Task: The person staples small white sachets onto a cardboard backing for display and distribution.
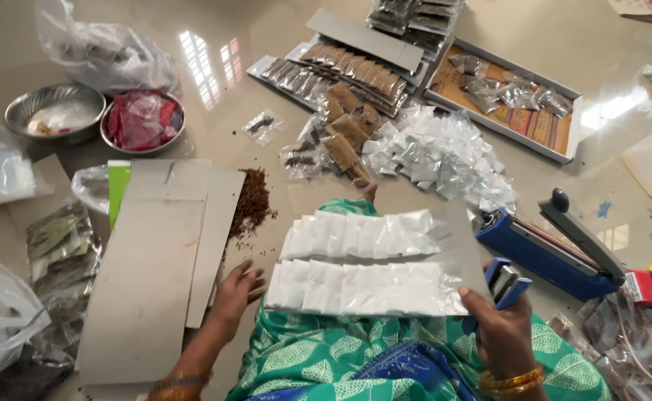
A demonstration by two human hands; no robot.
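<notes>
A person sits on the floor (266,30). The right hand (500,327) grips a blue stapler (505,286) and a card of white sachets (367,267) over the lap; the left hand (235,293) rests open on a stack of cardboard sheets (155,260).

Glossy beige tiled floor (266,30), bright window reflection (211,56) on it.

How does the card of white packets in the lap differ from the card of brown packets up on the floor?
The white-packet card is gripped at its corner by the right hand, while the brown-packet card lies untouched on the floor. The first carries two rows of white sachets; the second carries dark brown ones and is partly covered by a grey card strip. Both hold overlapping packets on grey card.
</notes>
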